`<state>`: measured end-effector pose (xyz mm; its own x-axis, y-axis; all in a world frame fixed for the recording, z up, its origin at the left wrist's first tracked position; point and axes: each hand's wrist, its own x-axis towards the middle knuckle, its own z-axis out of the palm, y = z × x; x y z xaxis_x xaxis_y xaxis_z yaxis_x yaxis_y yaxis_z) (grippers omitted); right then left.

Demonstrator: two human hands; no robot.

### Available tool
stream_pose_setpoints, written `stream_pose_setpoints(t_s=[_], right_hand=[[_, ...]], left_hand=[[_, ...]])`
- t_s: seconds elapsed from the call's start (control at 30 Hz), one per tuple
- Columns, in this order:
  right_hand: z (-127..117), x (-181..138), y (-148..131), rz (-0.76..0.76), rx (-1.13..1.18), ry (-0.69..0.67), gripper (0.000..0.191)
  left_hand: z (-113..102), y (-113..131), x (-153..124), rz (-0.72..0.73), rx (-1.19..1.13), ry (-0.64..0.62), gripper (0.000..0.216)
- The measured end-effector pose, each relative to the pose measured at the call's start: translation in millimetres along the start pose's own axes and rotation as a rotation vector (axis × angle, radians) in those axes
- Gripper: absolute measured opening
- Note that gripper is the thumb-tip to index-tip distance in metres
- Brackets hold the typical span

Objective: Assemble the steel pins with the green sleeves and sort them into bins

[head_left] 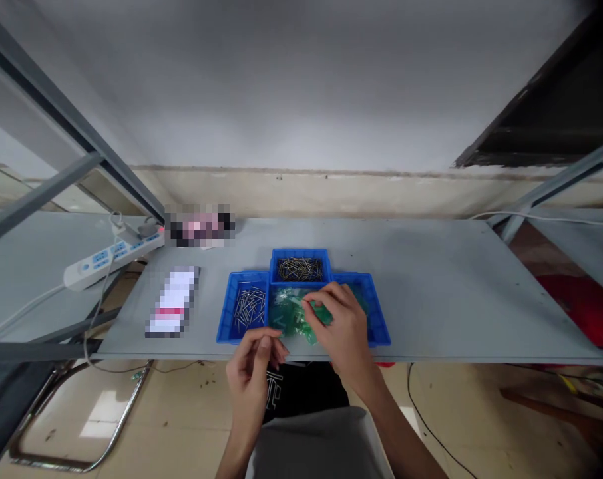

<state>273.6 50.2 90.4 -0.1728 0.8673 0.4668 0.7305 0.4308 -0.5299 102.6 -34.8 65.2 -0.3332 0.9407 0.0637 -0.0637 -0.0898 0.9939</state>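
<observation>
My right hand (344, 322) hovers over a pile of clear and green plastic bags (294, 319), thumb and forefinger pinched together. Whatever sits between those fingertips is too small to name. At the table's front edge, my left hand (251, 366) has its fingers curled and its thumb pressed against them; its contents, if any, are hidden. Left of the bags, a blue bin (223, 326) holds loose silver nails or screws (250, 307). Behind them, another blue bin (300, 253) contains darker, brassy ones (300, 269). A third blue bin (380, 322) is partly covered by my right hand.
A phone (174, 299) with a lit screen lies left of the bins. Farther left is a white power strip (114, 256) with cables. A blurred pinkish object (201, 226) rests near the wall. Metal frame posts (518, 223) bound the grey table (441, 286); red material (576, 306) is at right.
</observation>
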Motion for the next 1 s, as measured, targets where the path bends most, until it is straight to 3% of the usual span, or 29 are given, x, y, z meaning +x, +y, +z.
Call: stream_pose_setpoints(t_s=[0.13, 0.23, 0.37, 0.5, 0.67, 0.83, 1.0], right_hand=[[-21, -22, -14, 0.323, 0.558, 0.089, 0.014], [-19, -51, -23, 0.617, 0.849, 0.028, 0.021], [-10, -83, -28, 0.79, 0.982, 0.082, 0.031], [-16, -92, -22, 0.803, 0.984, 0.094, 0.032], [-29, -83, -11, 0.677, 0.904, -0.033, 0.019], [-30, -77, -6, 0.6, 0.747, -0.002, 0.013], [-25, -86, -11, 0.565, 0.887, -0.03, 0.018]], left_hand=[[3, 1, -3, 0.015, 0.006, -0.013, 0.022], [2, 3, -1, -0.076, 0.053, -0.201, 0.029], [1, 7, 5, -0.186, 0.126, -0.425, 0.044], [10, 13, 6, -0.195, 0.191, -0.483, 0.05], [22, 13, -2, -0.169, 0.172, -0.384, 0.051], [16, 8, -8, -0.156, 0.132, -0.276, 0.027], [10, 8, -10, -0.171, 0.053, -0.261, 0.031]])
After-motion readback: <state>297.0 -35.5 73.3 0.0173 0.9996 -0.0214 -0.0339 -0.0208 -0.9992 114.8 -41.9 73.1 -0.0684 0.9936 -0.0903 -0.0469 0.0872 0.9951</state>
